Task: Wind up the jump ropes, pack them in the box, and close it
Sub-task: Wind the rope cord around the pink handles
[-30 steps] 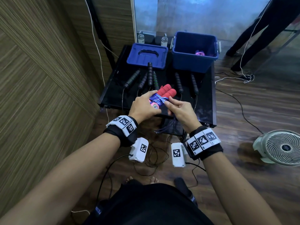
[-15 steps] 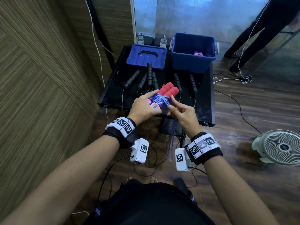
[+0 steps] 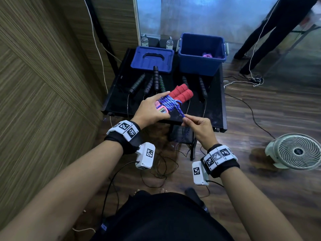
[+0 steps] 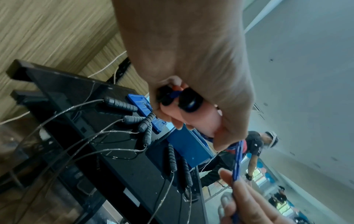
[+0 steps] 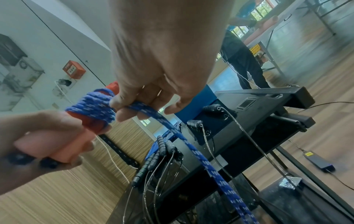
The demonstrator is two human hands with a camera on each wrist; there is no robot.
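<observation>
The blue braided jump rope, wound round its two red foam handles, is held above the black table's near edge. Each turn should be pulled snug beside the last. The left hand grips the handles' pink ends; the right hand pinches the taut free strand below.

Your path to the open blue box at the table's far right corner crosses black jump-rope handles; the lid occupies the far left.
</observation>
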